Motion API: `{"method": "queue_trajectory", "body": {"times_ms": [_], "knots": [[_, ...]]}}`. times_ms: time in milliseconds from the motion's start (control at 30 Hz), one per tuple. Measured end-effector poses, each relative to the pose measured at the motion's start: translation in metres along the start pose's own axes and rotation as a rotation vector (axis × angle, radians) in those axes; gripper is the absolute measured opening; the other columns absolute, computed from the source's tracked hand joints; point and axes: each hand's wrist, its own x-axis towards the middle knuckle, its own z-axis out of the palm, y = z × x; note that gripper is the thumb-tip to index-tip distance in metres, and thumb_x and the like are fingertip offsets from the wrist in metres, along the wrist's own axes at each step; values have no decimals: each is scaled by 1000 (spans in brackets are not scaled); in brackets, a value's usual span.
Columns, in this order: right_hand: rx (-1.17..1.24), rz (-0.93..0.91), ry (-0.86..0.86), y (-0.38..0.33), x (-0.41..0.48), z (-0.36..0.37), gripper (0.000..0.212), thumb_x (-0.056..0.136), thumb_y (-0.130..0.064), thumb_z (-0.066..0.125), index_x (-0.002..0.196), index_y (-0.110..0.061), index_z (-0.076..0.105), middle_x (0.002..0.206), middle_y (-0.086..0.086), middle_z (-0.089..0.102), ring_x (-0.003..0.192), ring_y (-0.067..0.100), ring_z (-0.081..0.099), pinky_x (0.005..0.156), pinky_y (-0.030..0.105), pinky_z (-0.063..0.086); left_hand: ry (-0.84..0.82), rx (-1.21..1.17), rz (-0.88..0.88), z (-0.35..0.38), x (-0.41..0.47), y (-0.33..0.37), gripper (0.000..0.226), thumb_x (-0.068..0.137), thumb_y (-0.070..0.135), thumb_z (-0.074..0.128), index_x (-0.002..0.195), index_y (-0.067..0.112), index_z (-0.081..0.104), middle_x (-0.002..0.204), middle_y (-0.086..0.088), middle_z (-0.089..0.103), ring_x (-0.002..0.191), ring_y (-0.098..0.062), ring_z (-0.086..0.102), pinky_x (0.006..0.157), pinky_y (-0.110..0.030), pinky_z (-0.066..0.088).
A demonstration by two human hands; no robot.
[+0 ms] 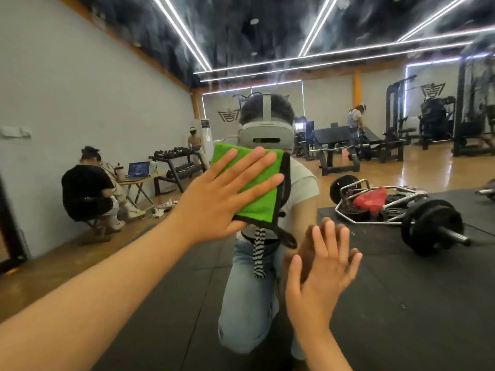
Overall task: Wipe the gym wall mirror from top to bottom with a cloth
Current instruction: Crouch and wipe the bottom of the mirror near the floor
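The wall mirror [388, 303] fills nearly the whole view and reflects the gym and my own kneeling figure. A green cloth [263, 199] with a black border lies flat against the glass at centre. My left hand [227, 194] presses on it with straight, spread fingers. A black loop and a striped tag hang from the cloth's lower corner. My right hand [318, 274] is lower and to the right, fingers straight, its palm flat against the mirror where it meets its own reflection. It holds nothing.
The mirror's dark left edge [8, 223] stands at far left. Reflected in the glass are a hex bar with plates [396, 207] on black floor mats, weight machines, a dumbbell rack, and people sitting at a small table with a laptop.
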Motion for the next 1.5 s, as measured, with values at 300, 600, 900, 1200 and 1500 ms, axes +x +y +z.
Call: {"method": "queue_trajectory", "body": {"times_ms": [300, 600, 900, 1200, 1500], "knots": [[-117, -241, -71, -14, -8, 24, 54, 98, -28, 39, 150, -18, 34, 166, -3, 11, 152, 20, 13, 122, 50, 8, 67, -55, -615, -3, 2, 18, 83, 91, 44, 49, 159, 14, 13, 166, -17, 12, 154, -32, 9, 125, -50, 4], [-112, -248, -34, -14, -10, 27, 54, 97, -28, 41, 150, -18, 34, 166, -5, 10, 152, 17, 12, 123, 47, 8, 48, 31, -377, -16, 10, -40, 71, 102, 52, 34, 159, 13, 19, 165, -15, 16, 153, -29, 14, 124, -45, 5], [-54, -241, -74, -15, -7, 19, 54, 96, -24, 44, 149, -18, 36, 162, -3, 20, 152, 18, 15, 123, 47, 7, -13, -28, -250, -8, -23, -16, 71, 101, 47, 38, 157, 9, 17, 164, -18, 18, 153, -25, 3, 125, -47, 2], [-44, -254, -67, -13, -8, 19, 58, 94, -24, 45, 151, -20, 31, 162, -4, 18, 152, 17, 12, 123, 45, 6, 21, -110, -435, 0, -38, 24, 77, 93, 40, 48, 157, 13, 15, 165, -8, 10, 153, -24, 1, 125, -46, -1], [-6, -308, -63, -6, -12, 17, 56, 95, -20, 45, 150, -16, 34, 159, 1, 27, 151, 19, 16, 123, 46, 9, -170, -16, 208, 3, -81, 33, 62, 104, 47, 33, 158, 22, 18, 165, -6, 11, 155, -22, 2, 125, -43, 3]]}}
